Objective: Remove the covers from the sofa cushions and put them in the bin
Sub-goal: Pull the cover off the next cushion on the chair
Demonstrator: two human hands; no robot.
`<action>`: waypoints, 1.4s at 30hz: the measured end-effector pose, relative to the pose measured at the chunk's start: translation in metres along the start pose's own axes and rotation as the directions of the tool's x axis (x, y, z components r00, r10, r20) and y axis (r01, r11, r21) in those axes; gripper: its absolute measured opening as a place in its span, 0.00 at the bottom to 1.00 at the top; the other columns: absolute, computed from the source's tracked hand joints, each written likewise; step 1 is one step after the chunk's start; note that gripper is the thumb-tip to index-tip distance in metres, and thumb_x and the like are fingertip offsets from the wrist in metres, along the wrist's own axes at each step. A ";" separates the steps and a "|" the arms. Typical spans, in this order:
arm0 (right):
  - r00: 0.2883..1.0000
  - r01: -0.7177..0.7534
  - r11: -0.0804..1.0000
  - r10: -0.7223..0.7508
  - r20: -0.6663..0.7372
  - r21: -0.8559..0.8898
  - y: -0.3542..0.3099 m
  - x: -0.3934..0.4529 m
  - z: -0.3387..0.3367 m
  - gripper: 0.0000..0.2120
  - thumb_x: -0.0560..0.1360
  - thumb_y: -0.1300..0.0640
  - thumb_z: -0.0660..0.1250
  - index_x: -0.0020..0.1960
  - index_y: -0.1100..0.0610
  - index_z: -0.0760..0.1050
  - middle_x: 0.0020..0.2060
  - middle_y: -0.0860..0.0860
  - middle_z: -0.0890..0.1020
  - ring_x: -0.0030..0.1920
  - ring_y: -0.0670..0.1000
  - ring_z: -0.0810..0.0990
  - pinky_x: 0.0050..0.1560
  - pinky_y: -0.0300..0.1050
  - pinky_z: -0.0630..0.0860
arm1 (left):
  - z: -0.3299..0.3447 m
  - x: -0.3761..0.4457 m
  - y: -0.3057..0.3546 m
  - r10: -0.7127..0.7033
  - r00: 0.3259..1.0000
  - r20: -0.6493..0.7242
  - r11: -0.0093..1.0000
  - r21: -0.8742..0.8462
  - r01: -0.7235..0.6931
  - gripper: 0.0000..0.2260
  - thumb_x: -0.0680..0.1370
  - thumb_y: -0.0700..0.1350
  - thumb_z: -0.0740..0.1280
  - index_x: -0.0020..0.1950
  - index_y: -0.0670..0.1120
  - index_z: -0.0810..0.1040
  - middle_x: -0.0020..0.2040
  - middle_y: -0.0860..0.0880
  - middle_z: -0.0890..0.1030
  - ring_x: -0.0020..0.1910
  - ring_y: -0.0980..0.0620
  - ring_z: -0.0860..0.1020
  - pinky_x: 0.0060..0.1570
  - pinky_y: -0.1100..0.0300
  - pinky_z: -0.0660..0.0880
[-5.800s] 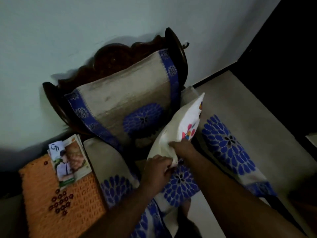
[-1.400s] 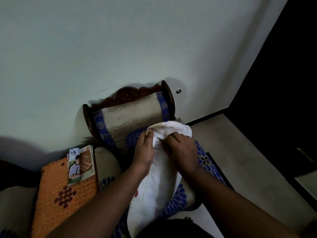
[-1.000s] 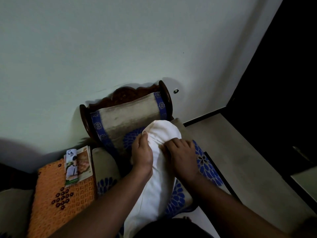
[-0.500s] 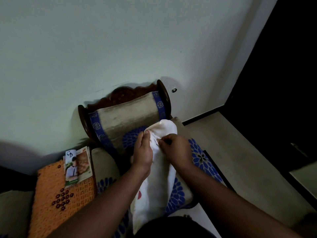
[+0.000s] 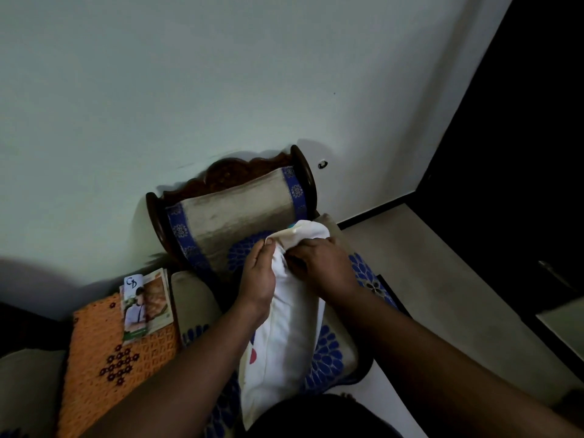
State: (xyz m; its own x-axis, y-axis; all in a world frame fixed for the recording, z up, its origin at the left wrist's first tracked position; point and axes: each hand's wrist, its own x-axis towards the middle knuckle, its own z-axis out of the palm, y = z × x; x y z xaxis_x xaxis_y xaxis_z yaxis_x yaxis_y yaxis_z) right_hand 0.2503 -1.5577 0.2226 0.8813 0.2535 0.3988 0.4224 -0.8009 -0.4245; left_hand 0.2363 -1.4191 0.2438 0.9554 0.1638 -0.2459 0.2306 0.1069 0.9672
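White cushion propped upright on the sofa seat; left hand pinching cover edge, right hand gripping the far end, presumably to peel it.

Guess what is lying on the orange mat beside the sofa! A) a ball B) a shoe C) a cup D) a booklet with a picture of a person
D: a booklet with a person's picture on its cover lies on the far end of the orange mat.
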 end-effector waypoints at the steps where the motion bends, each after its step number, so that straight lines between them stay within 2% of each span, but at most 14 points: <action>1: 0.999 -0.013 0.999 0.014 0.032 -0.031 -0.001 0.001 0.000 0.16 0.76 0.47 0.60 0.52 0.50 0.84 0.49 0.47 0.86 0.48 0.50 0.84 0.51 0.52 0.78 | -0.001 0.001 -0.001 0.000 1.000 -0.004 1.000 0.005 0.000 0.08 0.84 0.46 0.60 0.54 0.57 0.78 0.51 0.61 0.81 0.48 0.72 0.78 0.48 0.76 0.71; 4: 0.993 -0.097 0.991 0.103 0.060 -0.097 -0.007 -0.001 0.003 0.22 0.75 0.42 0.54 0.52 0.52 0.83 0.46 0.49 0.85 0.43 0.51 0.83 0.48 0.53 0.78 | -0.004 0.006 -0.006 0.002 1.000 -0.031 1.000 0.011 -0.002 0.10 0.84 0.49 0.61 0.63 0.52 0.77 0.62 0.52 0.80 0.59 0.59 0.78 0.59 0.65 0.71; 7: 0.947 -0.304 0.952 0.307 0.089 -0.044 -0.012 -0.005 0.010 0.15 0.78 0.45 0.60 0.49 0.53 0.81 0.43 0.48 0.83 0.41 0.50 0.80 0.45 0.50 0.78 | -0.005 0.008 -0.008 0.008 0.998 -0.059 1.000 -0.013 -0.008 0.16 0.83 0.52 0.62 0.67 0.47 0.77 0.63 0.49 0.81 0.63 0.52 0.78 0.66 0.54 0.72; 10: 0.881 -0.471 0.869 0.458 0.115 0.152 -0.015 -0.010 0.014 0.08 0.78 0.50 0.66 0.46 0.52 0.80 0.39 0.47 0.82 0.39 0.48 0.80 0.42 0.47 0.78 | -0.006 0.009 -0.009 0.035 0.995 -0.090 0.999 -0.001 -0.036 0.11 0.84 0.51 0.61 0.60 0.50 0.81 0.57 0.51 0.83 0.57 0.56 0.79 0.59 0.63 0.74; 14: 0.727 -0.591 0.561 0.682 0.081 0.580 -0.009 -0.022 0.014 0.05 0.77 0.53 0.67 0.44 0.51 0.81 0.38 0.46 0.83 0.40 0.44 0.82 0.44 0.43 0.80 | -0.013 0.014 -0.003 0.176 0.974 -0.146 0.981 0.101 -0.162 0.12 0.84 0.46 0.61 0.44 0.53 0.80 0.43 0.57 0.82 0.44 0.65 0.78 0.45 0.73 0.71; 18: 0.532 -0.667 0.327 0.838 0.121 0.669 0.026 -0.033 0.018 0.09 0.78 0.55 0.68 0.40 0.55 0.78 0.32 0.50 0.81 0.32 0.48 0.77 0.37 0.52 0.78 | -0.025 0.026 0.008 0.267 0.944 -0.194 0.961 0.129 -0.245 0.13 0.84 0.45 0.62 0.41 0.51 0.79 0.40 0.55 0.80 0.41 0.63 0.77 0.46 0.69 0.72; 22: 0.611 -0.586 0.357 0.785 0.107 0.728 0.034 -0.032 0.009 0.08 0.80 0.58 0.67 0.43 0.56 0.79 0.33 0.49 0.81 0.32 0.42 0.77 0.34 0.41 0.77 | -0.035 0.031 0.020 0.409 0.887 -0.215 0.889 0.313 -0.334 0.10 0.85 0.48 0.60 0.47 0.46 0.77 0.43 0.52 0.78 0.44 0.57 0.77 0.46 0.64 0.69; 24: 0.682 -0.533 0.414 0.726 0.085 0.738 0.025 -0.027 0.009 0.07 0.80 0.57 0.66 0.45 0.55 0.80 0.38 0.50 0.83 0.38 0.45 0.81 0.38 0.40 0.78 | -0.036 0.033 0.011 0.433 0.898 -0.083 0.828 0.430 -0.359 0.11 0.82 0.49 0.65 0.57 0.42 0.73 0.50 0.48 0.76 0.51 0.48 0.77 0.49 0.66 0.69; 28: 0.790 -0.485 0.600 0.613 0.024 0.637 0.020 -0.028 0.017 0.06 0.79 0.57 0.67 0.44 0.53 0.79 0.39 0.46 0.83 0.41 0.44 0.80 0.43 0.36 0.76 | -0.037 0.034 -0.035 0.219 0.973 0.071 0.714 0.668 -0.210 0.35 0.65 0.66 0.77 0.61 0.45 0.72 0.57 0.48 0.80 0.56 0.48 0.79 0.53 0.54 0.78; 30: 0.808 -0.492 0.657 0.589 0.017 0.572 0.023 -0.033 0.016 0.05 0.79 0.56 0.67 0.45 0.51 0.80 0.41 0.43 0.83 0.44 0.42 0.80 0.45 0.36 0.76 | -0.040 0.041 -0.043 0.246 0.968 0.050 0.755 0.616 -0.224 0.24 0.71 0.54 0.78 0.62 0.43 0.77 0.58 0.46 0.82 0.59 0.45 0.80 0.55 0.55 0.77; 32: 0.777 -0.508 0.668 0.628 -0.046 0.544 0.033 -0.037 0.009 0.06 0.79 0.57 0.68 0.44 0.52 0.80 0.40 0.43 0.82 0.42 0.41 0.80 0.44 0.36 0.75 | -0.040 0.044 -0.038 0.263 0.962 0.068 0.822 0.507 -0.260 0.15 0.77 0.40 0.73 0.63 0.43 0.80 0.59 0.51 0.81 0.61 0.48 0.80 0.54 0.64 0.74; 37: 0.552 -0.618 0.490 0.827 -0.104 0.615 0.096 -0.033 -0.011 0.07 0.77 0.51 0.68 0.42 0.52 0.79 0.34 0.48 0.82 0.35 0.47 0.78 0.39 0.48 0.79 | -0.038 0.035 -0.020 0.300 0.954 -0.007 0.926 0.242 -0.290 0.10 0.78 0.38 0.71 0.57 0.47 0.81 0.52 0.55 0.84 0.54 0.53 0.82 0.48 0.71 0.76; 39: 0.548 -0.665 0.474 0.835 -0.054 0.577 0.117 -0.031 -0.015 0.08 0.79 0.50 0.67 0.44 0.52 0.79 0.35 0.49 0.83 0.35 0.50 0.79 0.39 0.52 0.80 | -0.043 0.037 -0.009 0.265 0.964 -0.002 0.948 0.183 -0.260 0.09 0.77 0.38 0.71 0.51 0.52 0.84 0.45 0.59 0.85 0.50 0.55 0.82 0.46 0.66 0.77; 42: 0.567 -0.675 0.480 0.823 -0.022 0.560 0.131 -0.028 -0.015 0.09 0.80 0.52 0.67 0.45 0.57 0.79 0.39 0.55 0.84 0.36 0.50 0.78 0.34 0.40 0.77 | -0.052 0.036 0.012 0.262 0.961 0.084 0.955 0.123 -0.271 0.20 0.77 0.35 0.70 0.44 0.63 0.86 0.42 0.63 0.85 0.44 0.65 0.82 0.45 0.65 0.78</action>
State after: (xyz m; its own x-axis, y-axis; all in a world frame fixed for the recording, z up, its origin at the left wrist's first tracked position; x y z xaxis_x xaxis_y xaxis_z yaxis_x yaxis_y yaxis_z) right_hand 0.2777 -1.6776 0.1683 0.8431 -0.5273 -0.1057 -0.2736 -0.2514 -0.9284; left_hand 0.2641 -1.3605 0.2435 0.9944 0.1031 0.0226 -0.0161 -0.0631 0.9979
